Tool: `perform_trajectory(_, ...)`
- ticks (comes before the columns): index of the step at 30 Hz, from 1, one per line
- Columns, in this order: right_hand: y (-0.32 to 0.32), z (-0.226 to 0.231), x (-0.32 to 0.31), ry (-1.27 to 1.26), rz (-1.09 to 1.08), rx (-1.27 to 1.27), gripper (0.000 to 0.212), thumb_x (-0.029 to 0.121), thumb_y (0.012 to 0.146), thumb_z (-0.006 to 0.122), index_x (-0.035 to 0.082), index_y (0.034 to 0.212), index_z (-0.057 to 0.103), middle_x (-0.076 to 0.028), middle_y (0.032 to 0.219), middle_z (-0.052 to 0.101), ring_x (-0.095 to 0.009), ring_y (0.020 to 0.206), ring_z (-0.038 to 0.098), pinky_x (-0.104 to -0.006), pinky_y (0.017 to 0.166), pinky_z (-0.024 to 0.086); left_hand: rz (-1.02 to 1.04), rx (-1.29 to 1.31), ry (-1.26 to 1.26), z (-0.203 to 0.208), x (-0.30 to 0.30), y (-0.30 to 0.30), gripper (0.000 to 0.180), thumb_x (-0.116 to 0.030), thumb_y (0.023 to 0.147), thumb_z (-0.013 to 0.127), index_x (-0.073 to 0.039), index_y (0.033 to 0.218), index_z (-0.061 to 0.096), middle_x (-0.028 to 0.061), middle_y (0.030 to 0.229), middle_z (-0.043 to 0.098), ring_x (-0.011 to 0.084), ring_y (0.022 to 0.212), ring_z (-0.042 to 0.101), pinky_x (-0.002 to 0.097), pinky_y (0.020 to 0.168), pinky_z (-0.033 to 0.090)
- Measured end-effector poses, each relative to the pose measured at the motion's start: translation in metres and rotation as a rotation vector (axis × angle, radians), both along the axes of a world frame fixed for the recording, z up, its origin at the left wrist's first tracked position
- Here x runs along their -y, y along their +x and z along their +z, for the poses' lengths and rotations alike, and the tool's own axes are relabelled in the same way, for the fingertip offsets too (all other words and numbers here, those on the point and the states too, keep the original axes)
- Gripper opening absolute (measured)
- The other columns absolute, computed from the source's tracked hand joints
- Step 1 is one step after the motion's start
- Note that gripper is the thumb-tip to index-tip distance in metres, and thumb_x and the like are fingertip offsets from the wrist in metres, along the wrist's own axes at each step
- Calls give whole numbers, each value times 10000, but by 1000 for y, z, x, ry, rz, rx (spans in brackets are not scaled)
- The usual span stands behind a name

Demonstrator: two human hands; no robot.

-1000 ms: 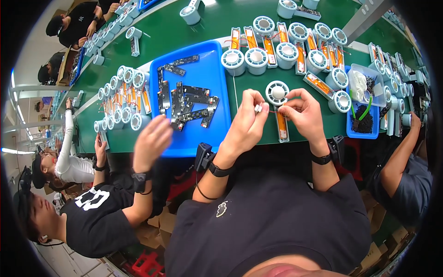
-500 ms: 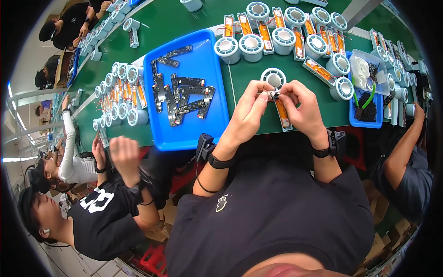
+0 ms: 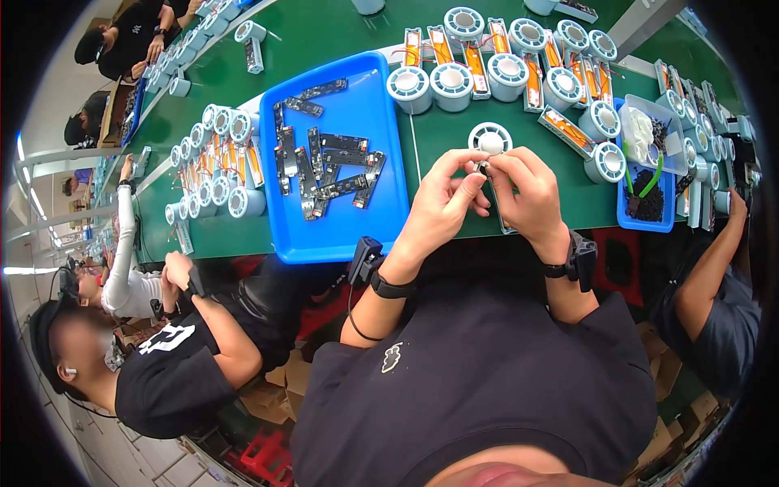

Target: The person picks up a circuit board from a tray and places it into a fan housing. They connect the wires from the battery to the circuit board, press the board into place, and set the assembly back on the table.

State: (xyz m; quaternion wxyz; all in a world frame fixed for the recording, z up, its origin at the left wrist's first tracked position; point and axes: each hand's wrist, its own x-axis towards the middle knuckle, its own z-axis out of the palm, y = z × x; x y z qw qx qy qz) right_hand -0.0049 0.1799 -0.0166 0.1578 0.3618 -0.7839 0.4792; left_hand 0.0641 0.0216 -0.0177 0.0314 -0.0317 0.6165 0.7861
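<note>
Left hand (image 3: 442,203) and right hand (image 3: 534,195) are tip to tip, thumbs and forefingers pinching a small whitish part (image 3: 484,167). Mostly covered; can't tell its exact kind or whether it's joined to anything. It sits right of the wide blue plastic tray (image 3: 369,235), at the near side of a pale blue unit with a round spoked head (image 3: 490,136); the unit's slim body is mostly behind the hands.

Risk, my read: tiny part, fingertip-only grip, so a slip could drop it or bend it. Pulling hands apart could strain any wire hidden there.

Tray holds loose black circuit strips (image 3: 345,142). Right of tray, farther back: similar pale blue units (image 3: 451,85) with flat orange cells (image 3: 475,58); loose red wires (image 3: 399,51) could snag on a reaching hand. Left of tray: another cluster (image 3: 246,202).
</note>
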Motion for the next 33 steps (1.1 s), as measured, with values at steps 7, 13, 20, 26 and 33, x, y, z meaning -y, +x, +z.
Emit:
perform_trajectory(7,-1,-4,0,5,32,-13,122,-66,844,733,-4,920,663,-116,835,666,-238,677,667,-326,580,522,-28,52,-12,1,2,-1,261,-164,1079,556,-6,1284,526,71,1056,550,129,742,676,266,626,595)
perform_trajectory(13,-4,1,-10,-29,153,366,108,-74,861,721,-9,909,650,-77,840,671,-146,652,634,-275,548,497,-92,197,296,7,8,-1,226,-167,1077,557,1,1227,539,70,1049,523,129,711,683,273,598,601)
perform_trajectory(20,-6,-7,-4,-95,118,182,110,-43,850,737,4,856,638,-65,789,663,-134,608,587,-268,535,446,2,-1,-65,2,-4,1,202,-145,1060,584,7,1190,552,71,1034,527,135,715,683,272,591,599)
perform_trajectory(26,-13,-10,-18,-69,239,464,165,-71,832,761,-3,895,625,-32,851,681,-52,688,587,-204,579,453,-45,96,85,15,0,1,185,-116,1038,610,19,1161,581,79,1010,532,143,711,680,270,571,587)
perform_trajectory(33,-18,-12,-29,-55,255,700,201,-82,829,768,-7,925,607,-20,897,698,-18,702,546,-184,597,442,-128,8,-259,23,2,3,156,-84,1013,631,15,1135,624,80,979,547,135,713,671,269,551,572)
